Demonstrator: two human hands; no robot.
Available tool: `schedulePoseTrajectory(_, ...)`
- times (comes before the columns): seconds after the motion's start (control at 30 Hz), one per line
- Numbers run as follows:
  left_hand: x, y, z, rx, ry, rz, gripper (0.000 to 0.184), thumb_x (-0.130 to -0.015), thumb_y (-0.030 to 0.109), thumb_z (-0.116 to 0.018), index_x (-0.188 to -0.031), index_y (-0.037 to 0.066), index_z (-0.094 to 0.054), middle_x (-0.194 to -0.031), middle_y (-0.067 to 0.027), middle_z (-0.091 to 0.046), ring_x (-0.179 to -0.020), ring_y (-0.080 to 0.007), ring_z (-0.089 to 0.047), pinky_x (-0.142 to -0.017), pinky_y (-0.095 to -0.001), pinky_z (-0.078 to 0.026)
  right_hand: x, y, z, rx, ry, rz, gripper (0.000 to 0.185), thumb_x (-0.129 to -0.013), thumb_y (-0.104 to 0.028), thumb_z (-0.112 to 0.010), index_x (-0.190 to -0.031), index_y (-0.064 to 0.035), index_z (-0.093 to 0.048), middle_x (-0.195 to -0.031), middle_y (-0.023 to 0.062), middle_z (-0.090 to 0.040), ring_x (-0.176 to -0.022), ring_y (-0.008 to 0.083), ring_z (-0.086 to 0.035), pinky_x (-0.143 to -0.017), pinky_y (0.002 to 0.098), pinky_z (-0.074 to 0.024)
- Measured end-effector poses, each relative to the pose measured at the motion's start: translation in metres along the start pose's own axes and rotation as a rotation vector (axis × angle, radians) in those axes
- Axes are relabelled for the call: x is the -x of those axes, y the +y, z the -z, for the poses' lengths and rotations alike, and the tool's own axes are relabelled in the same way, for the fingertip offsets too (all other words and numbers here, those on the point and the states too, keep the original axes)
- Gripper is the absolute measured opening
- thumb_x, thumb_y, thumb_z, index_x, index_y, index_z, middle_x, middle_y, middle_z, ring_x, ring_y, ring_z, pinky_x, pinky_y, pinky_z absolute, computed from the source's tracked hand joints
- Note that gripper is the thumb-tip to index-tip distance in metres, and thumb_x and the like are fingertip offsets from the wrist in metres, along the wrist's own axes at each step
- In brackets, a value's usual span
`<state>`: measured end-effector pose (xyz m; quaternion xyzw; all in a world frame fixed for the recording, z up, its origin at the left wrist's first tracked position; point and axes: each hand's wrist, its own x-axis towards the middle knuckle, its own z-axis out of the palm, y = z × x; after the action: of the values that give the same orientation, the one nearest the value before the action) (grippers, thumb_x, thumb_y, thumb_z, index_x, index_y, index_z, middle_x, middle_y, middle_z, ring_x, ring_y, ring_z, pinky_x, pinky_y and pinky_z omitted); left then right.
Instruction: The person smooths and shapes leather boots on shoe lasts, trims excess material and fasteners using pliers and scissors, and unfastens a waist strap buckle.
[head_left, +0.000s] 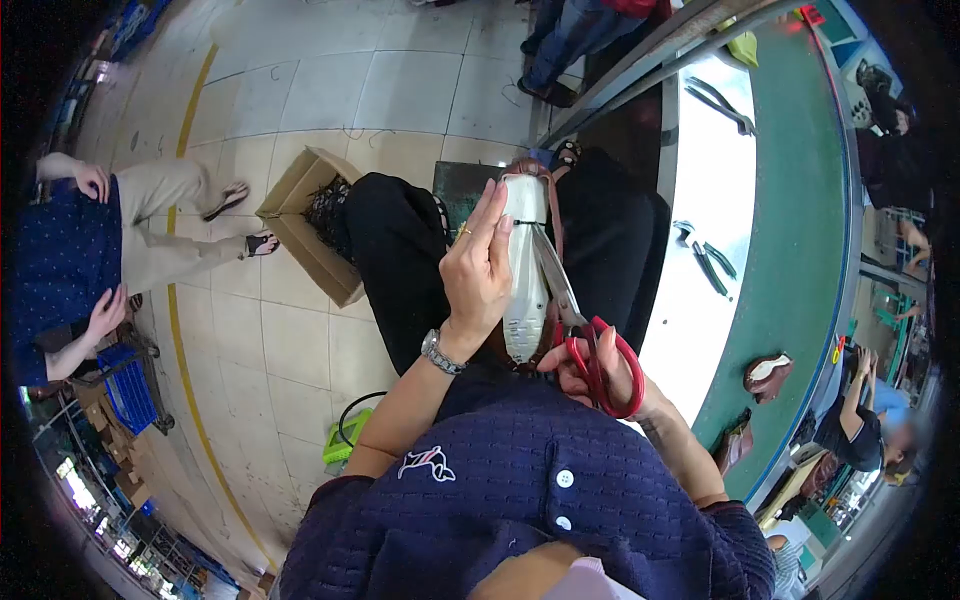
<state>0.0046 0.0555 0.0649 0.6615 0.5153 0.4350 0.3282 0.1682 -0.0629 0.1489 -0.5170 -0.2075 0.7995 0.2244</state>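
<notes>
Between my knees a brown shoe (525, 290) lies with its long white underside turned up. A thin black strip crosses it, and brown strap ends show at its far end. Against the shoe's left edge my left hand (475, 270) holds it, fingers stretched along the side, thumb partly hidden. My right hand (600, 372) has its fingers through the red handles of a pair of scissors (560, 280). The metal blades point away from me along the shoe's right side, their tips close to the black strip. Whether the tips touch it, I cannot tell.
On the white strip of the bench (705, 190) at right lie black pliers (722, 105), green-handled pliers (714, 265) and a hammer-like tool (688, 230). Shoes (768, 377) sit on its green surface. A cardboard box (310, 225) stands left. A person (75, 250) is at far left.
</notes>
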Motion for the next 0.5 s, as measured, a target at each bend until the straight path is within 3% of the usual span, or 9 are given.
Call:
schedulePoseTrajectory(0.07,0.000,-0.007,-0.002,-0.021,0.029,-0.088,0.033,-0.096,0.011,-0.053,-0.128,0.002,-0.059,-0.127,-0.0200,-0.059,-0.112,-0.0328,-0.062,-0.090,-0.0362,-0.052,-0.006,0.002,0.003,-0.006,-0.003,-0.038,0.092,-0.086,-0.081,-0.024,-0.108,0.0013,-0.059,-0.066,-0.0055,-0.041,-0.055,0.0076,-0.045,-0.048,0.0207,-0.0365)
schedulePoseTrajectory(0.13,0.001,-0.001,0.001,-0.053,0.001,-0.104,0.037,-0.096,0.009,-0.051,-0.131,0.000,-0.055,-0.131,-0.0195,-0.057,-0.118,-0.0306,-0.059,-0.098,-0.0373,-0.048,-0.012,0.026,0.008,-0.057,0.076,0.030,0.079,-0.094,-0.071,-0.025,-0.110,-0.0015,-0.059,-0.068,-0.0022,-0.051,-0.052,0.0087,-0.046,-0.046,0.0225,-0.0361)
schedulePoseTrajectory(0.2,0.002,-0.005,0.003,-0.101,-0.014,-0.143,0.038,-0.095,0.009,-0.054,-0.131,-0.001,-0.056,-0.132,-0.0195,-0.056,-0.118,-0.0302,-0.059,-0.098,-0.0374,-0.048,-0.034,0.043,0.007,-0.029,0.096,0.267,0.062,-0.097,-0.063,-0.033,-0.097,-0.0065,-0.057,-0.066,0.0009,-0.054,-0.051,0.0097,-0.046,-0.044,0.0237,-0.0334)
schedulePoseTrajectory(0.23,0.009,-0.010,-0.007,-0.048,0.020,-0.131,0.038,-0.094,0.010,-0.056,-0.131,-0.001,-0.056,-0.133,-0.0200,-0.054,-0.116,-0.0302,-0.060,-0.097,-0.0372,-0.048,-0.036,0.040,-0.005,-0.007,0.227,0.316,0.066,-0.093,-0.070,-0.035,-0.099,-0.0076,-0.057,-0.052,-0.0026,-0.045,-0.043,0.0076,-0.037,-0.040,0.0229,-0.0236)
schedulePoseTrajectory(0.27,0.008,-0.009,-0.010,-0.073,0.078,-0.149,0.040,-0.094,0.012,-0.058,-0.132,0.003,-0.056,-0.135,-0.0174,-0.053,-0.114,-0.0296,-0.062,-0.091,-0.0357,-0.052,-0.046,0.056,0.006,0.004,0.269,0.372,0.063,-0.093,-0.067,-0.037,-0.095,-0.0078,-0.059,-0.052,-0.0029,-0.045,-0.042,0.0073,-0.035,-0.040,0.0234,-0.0197)
schedulePoseTrajectory(0.3,0.011,-0.006,-0.011,-0.061,0.060,-0.077,0.041,-0.093,0.013,-0.059,-0.134,0.009,-0.056,-0.137,-0.0137,-0.053,-0.110,-0.0282,-0.064,-0.083,-0.0333,-0.055,-0.044,0.061,0.015,-0.035,0.242,0.394,0.053,-0.094,-0.054,-0.051,-0.104,-0.0029,-0.062,-0.058,0.0018,-0.055,-0.049,0.0092,-0.049,-0.044,0.0228,-0.0339)
schedulePoseTrajectory(0.33,0.013,0.000,-0.008,-0.068,0.023,-0.007,0.040,-0.094,0.014,-0.058,-0.134,0.013,-0.057,-0.137,-0.0115,-0.053,-0.108,-0.0282,-0.064,-0.078,-0.0328,-0.056,-0.016,0.038,-0.007,0.244,0.387,0.413,0.030,-0.098,-0.030,-0.054,-0.104,-0.0026,-0.062,-0.072,0.0042,-0.058,-0.059,0.0111,-0.049,-0.056,0.0190,-0.0431)
schedulePoseTrajectory(0.37,0.014,0.000,-0.010,-0.088,0.095,-0.095,0.039,-0.093,0.013,-0.059,-0.132,0.013,-0.058,-0.137,-0.0122,-0.053,-0.105,-0.0291,-0.065,-0.078,-0.0330,-0.057,-0.009,0.036,-0.034,-0.065,0.578,0.402,0.029,-0.099,-0.031,-0.054,-0.092,-0.0042,-0.064,-0.072,0.0044,-0.059,-0.059,0.0115,-0.052,-0.057,0.0252,-0.0465)
schedulePoseTrajectory(0.5,0.016,0.005,-0.005,-0.081,0.103,-0.070,0.035,-0.093,0.013,-0.060,-0.128,0.012,-0.060,-0.133,-0.0121,-0.057,-0.101,-0.0297,-0.067,-0.077,-0.0325,-0.057,-0.012,0.040,-0.034,0.067,0.644,0.421,0.032,-0.097,-0.035,-0.054,-0.095,-0.0047,-0.066,-0.076,0.0061,-0.062,-0.065,0.0143,-0.055,-0.062,0.0276,-0.0471)
